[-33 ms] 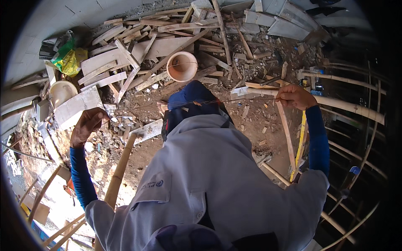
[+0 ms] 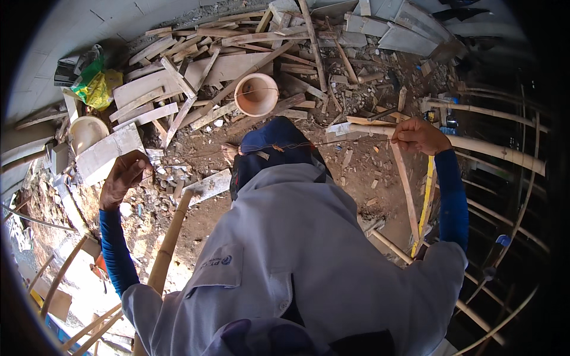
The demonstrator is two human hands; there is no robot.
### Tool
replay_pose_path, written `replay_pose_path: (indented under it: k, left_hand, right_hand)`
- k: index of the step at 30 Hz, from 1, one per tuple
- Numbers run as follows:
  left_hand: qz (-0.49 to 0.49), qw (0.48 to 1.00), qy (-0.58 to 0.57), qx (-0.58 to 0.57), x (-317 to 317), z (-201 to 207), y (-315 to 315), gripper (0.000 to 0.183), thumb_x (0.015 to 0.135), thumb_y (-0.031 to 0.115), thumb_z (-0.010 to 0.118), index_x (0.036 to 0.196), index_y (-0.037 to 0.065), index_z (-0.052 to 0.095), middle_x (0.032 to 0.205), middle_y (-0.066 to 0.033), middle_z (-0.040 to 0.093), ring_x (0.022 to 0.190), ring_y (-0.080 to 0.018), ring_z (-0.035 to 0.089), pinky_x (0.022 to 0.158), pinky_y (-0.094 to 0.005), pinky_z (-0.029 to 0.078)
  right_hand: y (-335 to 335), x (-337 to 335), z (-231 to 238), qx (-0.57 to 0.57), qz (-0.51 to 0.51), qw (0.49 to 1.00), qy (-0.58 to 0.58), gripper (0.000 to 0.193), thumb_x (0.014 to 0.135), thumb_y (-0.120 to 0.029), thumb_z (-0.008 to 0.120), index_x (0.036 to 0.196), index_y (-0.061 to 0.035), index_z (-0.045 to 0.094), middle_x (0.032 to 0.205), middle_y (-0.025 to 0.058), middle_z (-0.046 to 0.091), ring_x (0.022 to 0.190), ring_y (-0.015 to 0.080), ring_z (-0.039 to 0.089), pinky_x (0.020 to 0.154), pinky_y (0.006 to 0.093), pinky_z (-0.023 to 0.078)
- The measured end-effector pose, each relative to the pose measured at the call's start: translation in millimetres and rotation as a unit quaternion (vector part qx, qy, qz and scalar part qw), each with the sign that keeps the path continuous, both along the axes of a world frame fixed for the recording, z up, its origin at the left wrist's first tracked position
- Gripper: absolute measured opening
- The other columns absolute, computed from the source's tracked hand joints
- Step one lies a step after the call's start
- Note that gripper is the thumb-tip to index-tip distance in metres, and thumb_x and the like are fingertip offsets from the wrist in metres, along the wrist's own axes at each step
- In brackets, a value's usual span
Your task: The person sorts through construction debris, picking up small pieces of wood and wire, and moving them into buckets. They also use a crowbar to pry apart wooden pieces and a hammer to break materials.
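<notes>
A thin, reddish-brown wire (image 2: 278,146) stretches across in front of my chest, with loose, tangled loops near its middle. My left hand (image 2: 126,177) pinches its left end between thumb and fingers. At the other side my right hand (image 2: 420,136) is closed in a pinch on the right end, level with a bamboo pole (image 2: 493,151). Both arms are held apart in blue sleeves. Beneath the wire's middle is a dark blue cloth or cap-like shape (image 2: 274,132).
Scrap planks (image 2: 148,115) pile up along the far wall, with a round clay-coloured bucket (image 2: 256,95) before them. A pale bowl (image 2: 89,133) and a green-yellow bag (image 2: 101,83) are at left. Bamboo poles (image 2: 169,246) rise at left; a bamboo lattice (image 2: 499,219) stands right.
</notes>
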State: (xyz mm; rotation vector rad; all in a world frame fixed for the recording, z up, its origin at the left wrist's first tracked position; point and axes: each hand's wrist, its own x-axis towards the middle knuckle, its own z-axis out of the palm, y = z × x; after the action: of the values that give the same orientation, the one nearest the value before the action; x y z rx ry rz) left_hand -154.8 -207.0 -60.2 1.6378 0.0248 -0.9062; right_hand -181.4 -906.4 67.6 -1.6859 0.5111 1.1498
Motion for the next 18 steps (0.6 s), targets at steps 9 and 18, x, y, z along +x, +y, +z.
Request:
replay_pose_path:
  k: [9,18]
  left_hand:
    - [0.217,0.974,-0.062,0.031,18.2,-33.8,-42.9,0.027,0.099,0.029,0.068,0.084,0.007,0.068,0.053,0.0087,0.042,0.046,-0.0003,0.030,0.044,-0.0223,0.019]
    - [0.321,0.941,-0.078,0.077,6.8,-13.6,-181.8,0.026,0.099,0.030,0.068,0.085,0.008,0.065,0.059,0.0108,0.039,0.047,0.0010,0.026,0.041,-0.0212,0.016]
  right_hand:
    - [-66.5,20.6,-24.7,0.073,0.107,0.991,0.028,0.018,0.095,-0.016,0.070,0.099,0.0015,0.071,0.068,0.0015,0.066,0.053,0.0033,0.052,0.045,0.0204,0.035]
    - [-190.6,34.8,-108.5,0.186,0.069,0.980,0.025,0.017,0.093,-0.015,0.072,0.092,0.0021,0.069,0.065,0.0024,0.062,0.052,0.0067,0.050,0.046,0.0234,0.034]
